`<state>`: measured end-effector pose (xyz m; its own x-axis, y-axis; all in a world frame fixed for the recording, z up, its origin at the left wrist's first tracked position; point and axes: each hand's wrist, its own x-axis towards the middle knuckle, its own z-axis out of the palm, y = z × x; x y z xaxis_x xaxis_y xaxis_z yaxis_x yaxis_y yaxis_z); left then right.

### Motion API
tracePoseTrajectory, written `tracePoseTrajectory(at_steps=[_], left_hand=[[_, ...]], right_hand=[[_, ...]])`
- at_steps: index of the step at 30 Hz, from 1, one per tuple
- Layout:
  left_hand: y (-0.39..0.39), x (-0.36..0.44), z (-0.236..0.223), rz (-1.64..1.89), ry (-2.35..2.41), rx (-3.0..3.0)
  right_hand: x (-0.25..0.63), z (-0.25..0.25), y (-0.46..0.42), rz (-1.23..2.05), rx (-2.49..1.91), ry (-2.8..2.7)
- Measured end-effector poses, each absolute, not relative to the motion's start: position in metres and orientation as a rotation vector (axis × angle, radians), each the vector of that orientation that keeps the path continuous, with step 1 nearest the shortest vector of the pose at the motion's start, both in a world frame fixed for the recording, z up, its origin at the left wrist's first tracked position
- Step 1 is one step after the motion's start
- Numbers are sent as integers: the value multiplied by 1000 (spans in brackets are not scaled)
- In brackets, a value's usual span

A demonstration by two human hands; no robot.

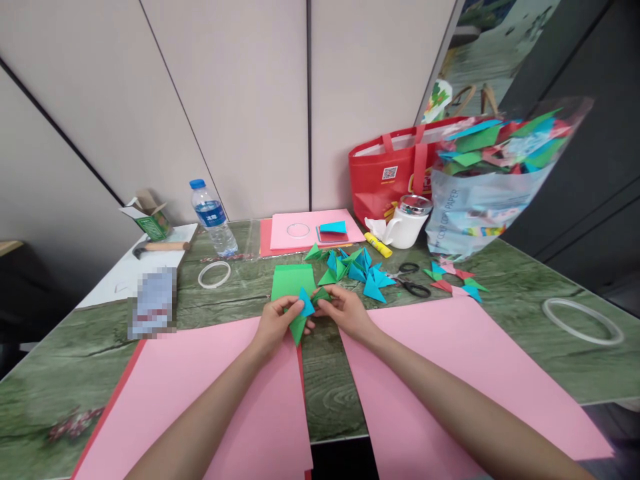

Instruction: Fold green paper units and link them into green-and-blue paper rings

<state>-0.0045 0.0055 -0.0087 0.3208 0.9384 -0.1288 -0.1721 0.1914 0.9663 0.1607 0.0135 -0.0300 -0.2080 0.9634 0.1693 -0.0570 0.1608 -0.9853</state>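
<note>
My left hand (pixel 277 322) pinches a folded piece of blue and green paper (pixel 306 304), with a green point hanging below the fingers. A darker green folded paper piece (pixel 320 297) is between the thumb and fingers of my right hand (pixel 346 311). The two pieces are close together; whether they are joined I cannot tell. Just behind my left hand lies a green paper sheet (pixel 293 280). Beyond my right hand is a heap of blue and green folded paper pieces (pixel 357 268), with black-handled scissors (pixel 415 288) beside it.
Large pink sheets (pixel 215 380) lie under both forearms. At the back stand a water bottle (pixel 213 220), a white mug (pixel 407 223), a red bag (pixel 370 177) and a plastic bag of folded paper (pixel 475 200). A yellow glue stick (pixel 379 245) and a ring (pixel 583 321) lie rightward.
</note>
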Motion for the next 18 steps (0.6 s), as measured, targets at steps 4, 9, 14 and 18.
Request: tracePoseTrajectory(at_steps=[4, 9, 14, 18], left_hand=[[5, -4, -7, 923, 997, 1172], [2, -2, -1, 933, 995, 1186], [2, -2, -1, 958, 1001, 1150], [5, -4, -6, 1012, 976, 1149]], right_hand=[[159, -26, 13, 1318, -917, -1347], [162, -22, 10, 1215, -1050, -1312], [169, -12, 11, 1146, -1084, -1247], [169, -13, 14, 1266, -1014, -1114]])
